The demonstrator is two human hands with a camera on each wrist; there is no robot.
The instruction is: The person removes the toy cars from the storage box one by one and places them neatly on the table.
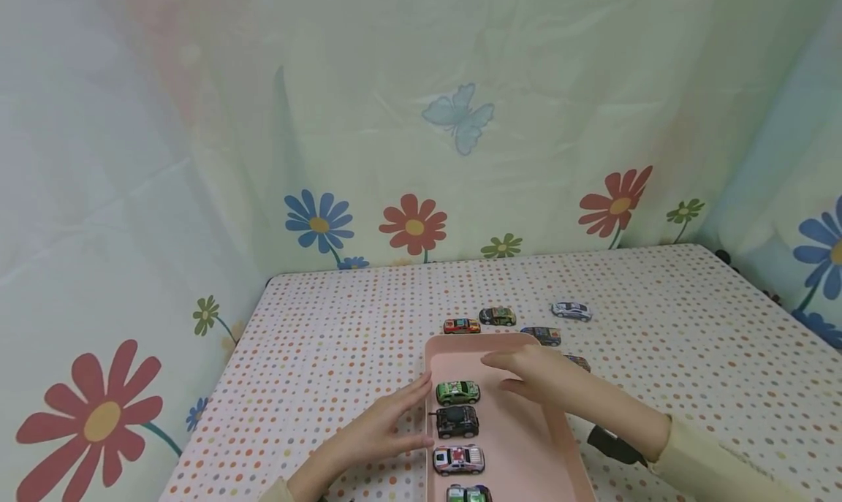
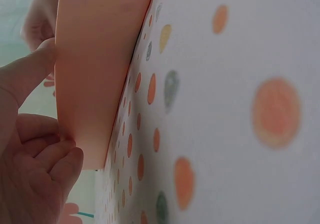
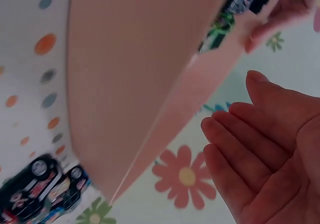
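Note:
A pink tray lies lengthwise on the table. Along its left side stand a green toy car, a black one, a white and red one and a green and white one cut by the frame. My left hand touches the tray's left rim with its fingertips and thumb. In the left wrist view, its lower fingers bend against the outer wall. Over the tray's far right part hovers my right hand, fingers extended and palm bare in the right wrist view.
Beyond the tray sit a red toy car, a dark patterned one, a blue one and a silver-white one. Another car is partly hidden by my right hand. A black object shows beside the right forearm.

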